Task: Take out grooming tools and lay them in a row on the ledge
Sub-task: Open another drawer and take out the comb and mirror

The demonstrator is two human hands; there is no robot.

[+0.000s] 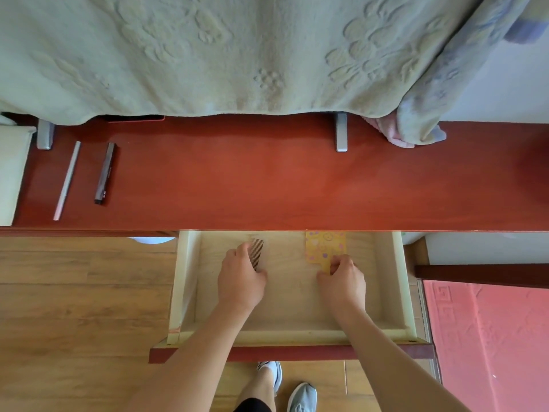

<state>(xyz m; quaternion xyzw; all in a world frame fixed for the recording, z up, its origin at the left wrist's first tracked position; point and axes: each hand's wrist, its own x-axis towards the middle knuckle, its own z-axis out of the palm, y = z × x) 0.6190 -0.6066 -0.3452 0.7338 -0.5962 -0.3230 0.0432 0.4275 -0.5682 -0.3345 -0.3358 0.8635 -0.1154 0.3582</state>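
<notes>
Both hands reach into an open pale wooden drawer (399,281) below the red-brown ledge (267,179). My left hand (240,278) grips a small brown comb (257,251) by its lower end. My right hand (343,281) pinches the handle of a yellow patterned flat tool (323,246), whose top lies under the ledge's edge. Two tools lie side by side on the ledge at the left: a thin pale stick (67,180) and a dark pen-shaped tool (105,173).
A green blanket (237,55) hangs over the back of the ledge, with two grey metal brackets (341,132) below it. A white object (12,173) sits at the ledge's left end. Wooden floor lies left, a pink mat (490,337) right. My feet are below the drawer.
</notes>
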